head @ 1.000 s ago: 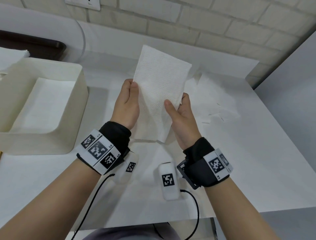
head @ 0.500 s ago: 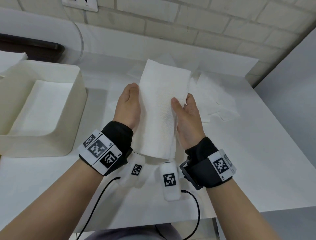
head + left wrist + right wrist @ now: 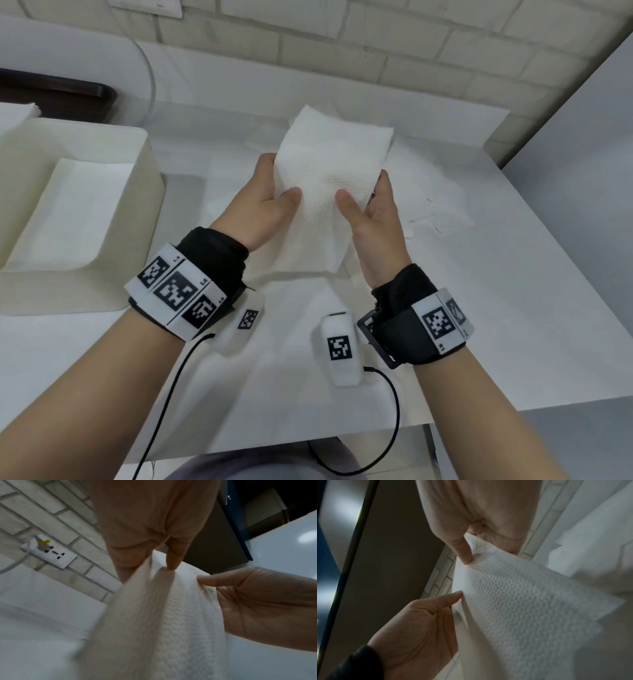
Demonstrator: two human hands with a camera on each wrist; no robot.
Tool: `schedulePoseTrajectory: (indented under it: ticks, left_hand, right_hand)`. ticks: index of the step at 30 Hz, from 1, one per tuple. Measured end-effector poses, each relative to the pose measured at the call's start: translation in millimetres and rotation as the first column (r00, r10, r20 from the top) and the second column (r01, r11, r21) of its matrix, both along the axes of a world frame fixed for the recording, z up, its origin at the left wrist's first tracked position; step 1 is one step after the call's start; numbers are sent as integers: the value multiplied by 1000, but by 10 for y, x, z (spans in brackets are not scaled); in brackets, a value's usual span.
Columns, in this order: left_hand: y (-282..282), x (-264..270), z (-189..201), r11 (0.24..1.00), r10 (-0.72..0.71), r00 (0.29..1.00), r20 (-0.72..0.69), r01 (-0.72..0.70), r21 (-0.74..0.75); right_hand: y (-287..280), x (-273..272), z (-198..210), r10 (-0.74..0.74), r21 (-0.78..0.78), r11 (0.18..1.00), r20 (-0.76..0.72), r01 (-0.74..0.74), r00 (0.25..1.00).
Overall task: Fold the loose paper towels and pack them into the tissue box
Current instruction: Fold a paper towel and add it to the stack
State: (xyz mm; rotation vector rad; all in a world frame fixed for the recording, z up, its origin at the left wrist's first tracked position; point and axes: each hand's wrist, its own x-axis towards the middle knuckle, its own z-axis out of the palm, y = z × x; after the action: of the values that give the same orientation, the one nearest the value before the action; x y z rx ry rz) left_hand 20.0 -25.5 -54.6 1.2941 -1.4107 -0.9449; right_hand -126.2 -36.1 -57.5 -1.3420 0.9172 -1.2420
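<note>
White embossed paper towel [image 3: 329, 185] hangs above the table [image 3: 513, 308], right of the tissue box [image 3: 113, 219]. Left hand [image 3: 263, 205] and right hand [image 3: 373, 219] pinch its 2 side edges, thumbs in front. Likely light, limp, tearable; best held at the edges.

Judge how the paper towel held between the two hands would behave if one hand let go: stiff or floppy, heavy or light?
Probably floppy: the paper towel already bends and hangs below the left hand and right hand. Likely very light, since thumb pinches alone hold it up. Its embossed surface suggests it would not slip easily, though it may tear if pulled hard.
</note>
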Motion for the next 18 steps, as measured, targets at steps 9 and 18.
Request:
schedulePoseTrajectory:
  ticks: [9, 18]
  left_hand:
    - [13, -121, -30, 986, 117, 993, 19, -114, -123]
    - [-17, -351, -170, 987, 158, 966, -204, -159, 11]
  right_hand:
    - [29, 61, -15, -171, -170, 975, -161, 143, 972]
    - [86, 94, -114, -74, -17, 997, -116, 73, 990]
